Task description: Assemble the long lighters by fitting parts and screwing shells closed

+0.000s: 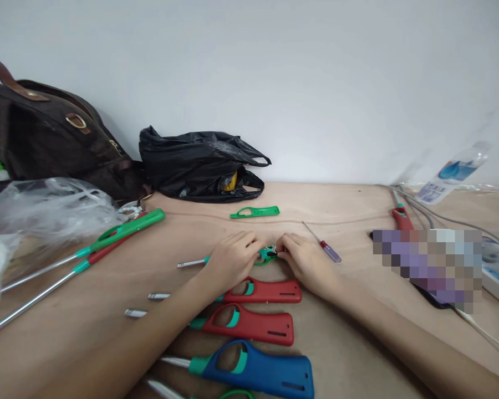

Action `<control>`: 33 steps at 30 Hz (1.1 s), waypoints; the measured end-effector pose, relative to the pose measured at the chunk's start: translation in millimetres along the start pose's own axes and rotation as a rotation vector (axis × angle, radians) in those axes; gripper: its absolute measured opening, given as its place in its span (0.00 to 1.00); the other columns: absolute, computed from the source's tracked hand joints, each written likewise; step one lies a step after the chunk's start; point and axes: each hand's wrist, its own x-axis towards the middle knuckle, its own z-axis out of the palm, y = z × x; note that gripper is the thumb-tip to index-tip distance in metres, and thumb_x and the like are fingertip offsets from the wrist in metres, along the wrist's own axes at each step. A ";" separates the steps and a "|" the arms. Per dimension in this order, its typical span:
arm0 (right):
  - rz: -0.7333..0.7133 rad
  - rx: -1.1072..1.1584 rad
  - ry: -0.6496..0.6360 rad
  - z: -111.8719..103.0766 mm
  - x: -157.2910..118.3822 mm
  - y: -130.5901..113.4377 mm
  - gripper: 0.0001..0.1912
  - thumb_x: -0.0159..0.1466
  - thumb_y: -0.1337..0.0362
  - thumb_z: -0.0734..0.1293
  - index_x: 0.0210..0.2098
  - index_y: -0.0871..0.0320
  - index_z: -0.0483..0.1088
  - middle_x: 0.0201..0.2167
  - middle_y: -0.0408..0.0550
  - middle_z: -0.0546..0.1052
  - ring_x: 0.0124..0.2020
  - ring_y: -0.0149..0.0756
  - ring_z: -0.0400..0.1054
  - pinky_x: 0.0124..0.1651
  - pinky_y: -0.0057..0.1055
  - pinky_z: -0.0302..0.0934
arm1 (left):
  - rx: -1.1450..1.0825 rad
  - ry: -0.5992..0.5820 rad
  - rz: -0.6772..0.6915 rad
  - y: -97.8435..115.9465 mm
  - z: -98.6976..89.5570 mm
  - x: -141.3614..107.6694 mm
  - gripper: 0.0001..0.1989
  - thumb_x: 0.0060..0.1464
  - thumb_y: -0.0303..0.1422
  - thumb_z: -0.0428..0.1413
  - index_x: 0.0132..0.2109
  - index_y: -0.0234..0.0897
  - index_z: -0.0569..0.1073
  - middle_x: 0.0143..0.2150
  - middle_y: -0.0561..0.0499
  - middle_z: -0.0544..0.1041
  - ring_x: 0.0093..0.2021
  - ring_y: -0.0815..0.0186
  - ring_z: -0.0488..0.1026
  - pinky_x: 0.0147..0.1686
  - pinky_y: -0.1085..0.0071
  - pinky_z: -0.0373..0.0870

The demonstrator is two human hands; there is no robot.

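Note:
Between my two hands lies a green long-necked gas lighter (268, 255) with its casing open and dark inner parts showing. My left hand (235, 254) is closed over its front part, and the metal nozzle (191, 264) sticks out to the left. At the handle end, my right hand (301, 256) has its fingers curled and pinched; they partly hide what they grip. Beyond the hands lies a loose green casing half (255, 212). A screwdriver with a purple handle (330, 251) rests just right of my right hand.
Nearer me lie red lighters (270, 291) and a blue lighter (270, 368), partly under my left forearm. More lighters (127, 230) lie at left beside clear plastic bags (58, 208). A black bag (191, 166) and backpack (62, 133) stand behind. At right are a bottle (453, 172) and cables.

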 end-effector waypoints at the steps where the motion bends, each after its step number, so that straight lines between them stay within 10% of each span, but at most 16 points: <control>1: -0.003 -0.008 0.001 0.5 -0.3 0.2 0.05 0.64 0.72 0.61 0.33 0.57 0.64 0.33 0.49 0.74 0.35 0.40 0.67 0.38 0.34 0.59 | 0.012 0.002 0.000 0.4 -0.2 -0.1 0.08 0.58 0.23 0.50 0.41 0.36 0.72 0.42 0.47 0.74 0.43 0.61 0.72 0.42 0.67 0.69; 33: -0.076 -0.077 0.053 3.6 -1.6 -1.5 0.06 0.64 0.74 0.61 0.33 0.57 0.64 0.32 0.49 0.73 0.34 0.41 0.65 0.38 0.35 0.58 | 0.060 0.064 0.100 -5.0 5.4 0.8 0.05 0.59 0.23 0.53 0.37 0.35 0.72 0.38 0.49 0.75 0.38 0.63 0.71 0.38 0.69 0.69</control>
